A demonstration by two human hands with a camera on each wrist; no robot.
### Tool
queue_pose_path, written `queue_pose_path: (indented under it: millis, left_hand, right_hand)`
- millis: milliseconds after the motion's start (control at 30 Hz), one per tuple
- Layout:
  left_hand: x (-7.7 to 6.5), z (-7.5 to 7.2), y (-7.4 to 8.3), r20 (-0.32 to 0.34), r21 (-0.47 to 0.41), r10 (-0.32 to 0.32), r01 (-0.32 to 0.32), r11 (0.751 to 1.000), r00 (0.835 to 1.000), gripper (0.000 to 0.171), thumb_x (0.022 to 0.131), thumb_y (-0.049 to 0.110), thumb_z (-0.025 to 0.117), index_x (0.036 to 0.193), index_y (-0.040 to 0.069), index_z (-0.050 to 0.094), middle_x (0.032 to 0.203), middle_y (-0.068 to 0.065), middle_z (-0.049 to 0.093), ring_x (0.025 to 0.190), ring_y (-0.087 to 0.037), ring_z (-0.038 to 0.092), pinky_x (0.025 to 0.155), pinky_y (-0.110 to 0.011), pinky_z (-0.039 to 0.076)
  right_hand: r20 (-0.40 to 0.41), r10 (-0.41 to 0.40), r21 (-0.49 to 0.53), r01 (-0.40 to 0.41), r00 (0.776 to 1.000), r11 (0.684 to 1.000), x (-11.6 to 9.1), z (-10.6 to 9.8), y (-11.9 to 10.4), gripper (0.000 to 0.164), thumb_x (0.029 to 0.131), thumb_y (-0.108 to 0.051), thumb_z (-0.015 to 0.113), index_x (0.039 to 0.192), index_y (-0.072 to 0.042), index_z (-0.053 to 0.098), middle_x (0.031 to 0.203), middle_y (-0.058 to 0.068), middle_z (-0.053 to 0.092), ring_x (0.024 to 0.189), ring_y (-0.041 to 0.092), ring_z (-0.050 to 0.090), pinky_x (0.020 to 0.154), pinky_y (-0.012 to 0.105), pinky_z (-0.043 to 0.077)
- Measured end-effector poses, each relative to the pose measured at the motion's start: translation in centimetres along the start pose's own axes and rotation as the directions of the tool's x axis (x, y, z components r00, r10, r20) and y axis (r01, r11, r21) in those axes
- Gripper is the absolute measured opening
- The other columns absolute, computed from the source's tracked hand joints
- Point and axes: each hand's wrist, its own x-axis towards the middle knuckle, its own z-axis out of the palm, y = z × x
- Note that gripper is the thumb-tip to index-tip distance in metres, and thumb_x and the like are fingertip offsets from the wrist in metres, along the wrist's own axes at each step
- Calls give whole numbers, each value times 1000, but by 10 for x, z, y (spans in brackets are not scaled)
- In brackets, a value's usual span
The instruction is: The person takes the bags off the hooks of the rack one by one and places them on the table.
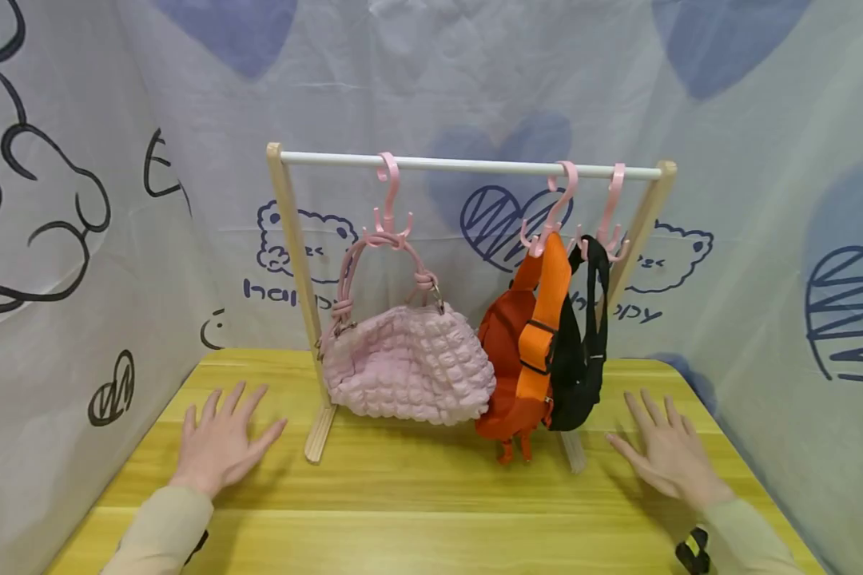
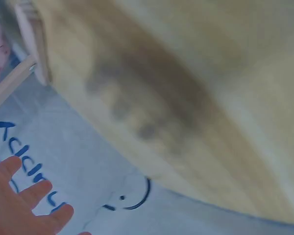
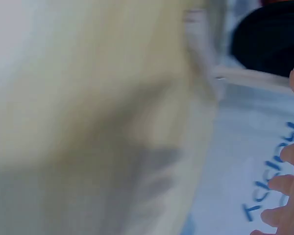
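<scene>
My left hand (image 1: 219, 439) is held with spread fingers over the left part of the table, touching nothing that I can see. On the right side my right hand (image 1: 667, 449) is likewise spread, with its shadow on the wood. Between them stands a small rack with a white rail (image 1: 467, 165). A pink quilted handbag (image 1: 410, 367) hangs by its handle from a pink hook (image 1: 391, 200). An orange sling bag (image 1: 521, 359) and a black bag (image 1: 578, 375), partly hidden behind it, hang from a second hook (image 1: 562, 200) and a third hook (image 1: 614, 208).
The rack's wooden posts (image 1: 298, 263) stand on feet (image 1: 320, 435) on the yellow wood-grain table (image 1: 403, 527). White cloth (image 1: 316, 104) with blue hearts and drawn bears surrounds the table at the back and sides.
</scene>
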Motion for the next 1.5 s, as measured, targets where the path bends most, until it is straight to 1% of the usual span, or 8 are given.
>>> queue_pose_path:
  millis: [200, 367, 467, 767, 867, 1000, 1200, 1500]
  left_hand:
    - [17, -29, 19, -141, -1, 73, -74, 997, 987, 69, 98, 59, 50, 146, 10, 49, 150, -27, 46, 133, -54, 42, 106, -73, 32]
    - [37, -55, 41, -303, 4, 164, -170, 985, 939, 56, 95, 46, 60, 135, 7, 59, 136, -23, 59, 121, -48, 57, 96, -65, 45]
    - [48, -69, 55, -384, -18, 192, -216, 976, 903, 50, 93, 41, 62, 130, 7, 62, 131, -20, 63, 117, -44, 60, 94, -62, 48]
    - [72, -101, 98, -561, -125, 207, -329, 936, 802, 40, 93, 31, 61, 124, 6, 63, 121, -17, 67, 110, -39, 64, 91, -56, 52]
    - [78, -106, 113, -580, -192, 173, -340, 921, 796, 42, 93, 28, 61, 129, 6, 60, 126, -16, 65, 115, -39, 62, 93, -56, 52]
    - [85, -109, 131, -567, -301, 117, -338, 892, 815, 47, 94, 26, 60, 138, 10, 53, 131, -14, 61, 113, -35, 60, 87, -53, 52]
    - [96, -108, 148, -564, -390, 66, -336, 857, 823, 51, 94, 25, 60, 143, 15, 48, 130, -13, 59, 111, -32, 59, 84, -51, 51]
    - [108, -104, 158, -495, -491, 22, -301, 817, 868, 57, 94, 23, 59, 148, 17, 43, 140, -14, 55, 119, -35, 58, 92, -53, 50]
  right_hand:
    - [-170, -43, 77, 56, 984, 995, 15, -37, -18, 81, 100, -51, 54, 156, 2, 31, 156, 36, 32, 140, 63, 28, 112, 71, 26]
    - [-373, -65, 98, 109, 926, 989, 25, -71, -42, 71, 98, -43, 60, 153, -2, 39, 152, 30, 43, 135, 54, 42, 104, 72, 37]
    - [-489, -71, 134, 155, 869, 979, 30, -88, -57, 66, 97, -36, 62, 152, -4, 41, 151, 27, 45, 133, 50, 46, 100, 71, 40]
    - [-761, -121, 188, 396, 637, 899, 50, -120, -107, 59, 93, -29, 54, 144, -1, 50, 144, 24, 51, 130, 41, 49, 105, 59, 40]
    - [-796, -153, 173, 462, 586, 870, 57, -127, -127, 56, 92, -26, 54, 141, 0, 52, 143, 25, 51, 130, 40, 49, 104, 57, 41]
    - [-822, -196, 133, 514, 535, 847, 66, -132, -151, 53, 91, -23, 53, 139, 1, 53, 141, 26, 51, 129, 41, 49, 104, 55, 42]
    - [-818, -246, 112, 563, 520, 819, 81, -133, -187, 51, 92, -24, 51, 137, 0, 53, 140, 24, 51, 128, 40, 49, 105, 54, 43]
    - [-725, -332, 135, 597, 603, 791, 105, -122, -232, 55, 91, -21, 58, 142, -4, 48, 144, 21, 49, 131, 35, 50, 109, 51, 45]
